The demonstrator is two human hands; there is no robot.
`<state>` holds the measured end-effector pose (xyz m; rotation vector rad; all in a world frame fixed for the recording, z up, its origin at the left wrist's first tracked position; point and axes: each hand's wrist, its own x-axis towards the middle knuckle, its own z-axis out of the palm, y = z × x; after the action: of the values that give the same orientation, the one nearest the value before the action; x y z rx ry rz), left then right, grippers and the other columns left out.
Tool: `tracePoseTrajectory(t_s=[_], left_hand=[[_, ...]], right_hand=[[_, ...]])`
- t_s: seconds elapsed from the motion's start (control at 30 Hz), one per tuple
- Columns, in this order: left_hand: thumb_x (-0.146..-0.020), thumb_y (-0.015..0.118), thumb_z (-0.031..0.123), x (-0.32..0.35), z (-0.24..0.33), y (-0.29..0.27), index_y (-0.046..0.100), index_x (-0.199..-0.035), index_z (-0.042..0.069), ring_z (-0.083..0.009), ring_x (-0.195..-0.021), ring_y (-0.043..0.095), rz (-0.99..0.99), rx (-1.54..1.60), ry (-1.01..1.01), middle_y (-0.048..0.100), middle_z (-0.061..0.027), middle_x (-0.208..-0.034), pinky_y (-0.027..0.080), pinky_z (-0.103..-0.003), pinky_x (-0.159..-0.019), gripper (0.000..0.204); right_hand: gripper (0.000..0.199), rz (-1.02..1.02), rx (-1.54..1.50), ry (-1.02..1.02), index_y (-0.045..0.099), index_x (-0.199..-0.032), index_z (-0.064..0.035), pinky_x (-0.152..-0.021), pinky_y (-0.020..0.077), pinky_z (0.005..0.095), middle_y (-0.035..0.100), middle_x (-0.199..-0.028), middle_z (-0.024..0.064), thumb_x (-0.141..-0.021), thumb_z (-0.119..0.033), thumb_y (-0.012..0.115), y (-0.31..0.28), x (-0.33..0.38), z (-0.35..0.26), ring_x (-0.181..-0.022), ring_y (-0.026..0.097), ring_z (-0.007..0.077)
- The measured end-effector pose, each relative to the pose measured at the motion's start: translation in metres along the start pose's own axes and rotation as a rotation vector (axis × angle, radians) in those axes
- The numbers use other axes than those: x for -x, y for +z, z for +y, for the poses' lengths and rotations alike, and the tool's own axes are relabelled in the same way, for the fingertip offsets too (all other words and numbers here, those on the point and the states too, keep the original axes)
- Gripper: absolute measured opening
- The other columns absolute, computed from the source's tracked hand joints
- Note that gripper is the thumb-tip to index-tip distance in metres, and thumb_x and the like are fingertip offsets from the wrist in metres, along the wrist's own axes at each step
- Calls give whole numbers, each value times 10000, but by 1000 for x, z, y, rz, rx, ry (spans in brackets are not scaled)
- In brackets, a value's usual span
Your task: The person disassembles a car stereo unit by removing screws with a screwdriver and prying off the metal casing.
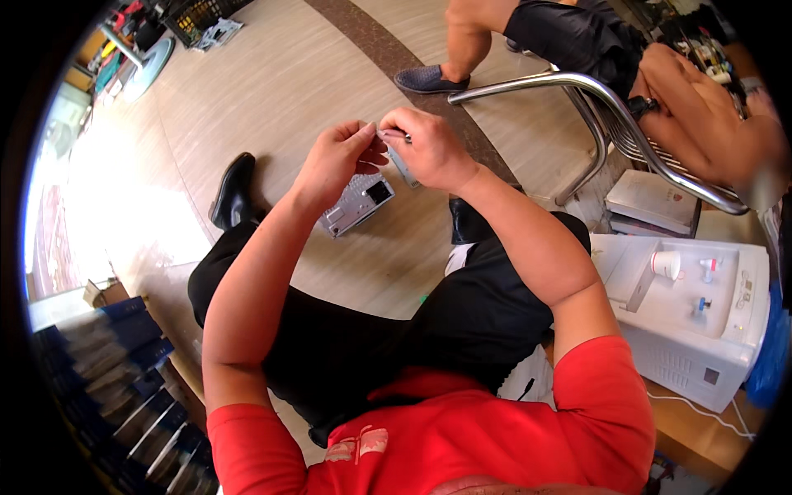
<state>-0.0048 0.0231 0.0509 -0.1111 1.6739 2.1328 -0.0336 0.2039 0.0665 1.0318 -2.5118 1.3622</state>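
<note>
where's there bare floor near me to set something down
Widest: the floor between the left shoe and the dark strip. Smaller: between the silver device and black trousers. Crowded: the right, with the metal chair and white water dispenser, and the lower left, with stacked dark items.

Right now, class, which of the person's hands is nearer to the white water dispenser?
Right. The right hand is ahead of the white water dispenser and to its left; the left hand is farther left, beyond the right hand.
</note>
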Motion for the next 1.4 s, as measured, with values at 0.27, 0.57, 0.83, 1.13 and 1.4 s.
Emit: tracePoseTrajectory(t_s=[0.27,0.57,0.83,1.13,1.4], left_hand=[[-954,547,260,4,2,-13,630,-1021,-5,-200,-827,648,82,-662,88,679,-112,-926,513,-337,-739,285],[-890,605,218,30,-4,-31,635,-1088,73,-354,-973,631,-165,-1435,21,659,-173,-1044,507,-434,-823,248],[-860,621,204,45,-66,-22,649,-1034,73,-325,-981,651,-440,-1586,-106,656,-153,-1039,534,-435,-810,219],[-847,613,150,43,-126,-26,600,-1272,120,-378,-1358,347,-503,-1706,-343,330,-158,-1490,416,-584,-963,426],[-838,694,280,22,-125,-37,349,-1482,156,-366,-1459,134,-586,-1692,-587,50,-43,-1614,316,-663,-1002,741]], right_hand=[[162,-130,-110,356,612,-881,8,-593,464,330,607,-678,129,-899,-153,603,18,-12,19,-615,568,182],[196,-420,113,591,654,-872,-28,-689,504,389,662,-775,179,-846,-222,648,86,25,135,-741,648,292],[186,-493,321,526,663,-913,-35,-779,503,441,675,-898,204,-854,-207,623,111,27,162,-890,648,364],[203,-530,394,447,636,-950,-20,-782,489,460,664,-908,212,-876,-208,624,120,20,164,-901,633,383],[178,-565,409,422,613,-953,-28,-789,486,474,661,-926,214,-880,-190,618,118,24,164,-912,624,393]])
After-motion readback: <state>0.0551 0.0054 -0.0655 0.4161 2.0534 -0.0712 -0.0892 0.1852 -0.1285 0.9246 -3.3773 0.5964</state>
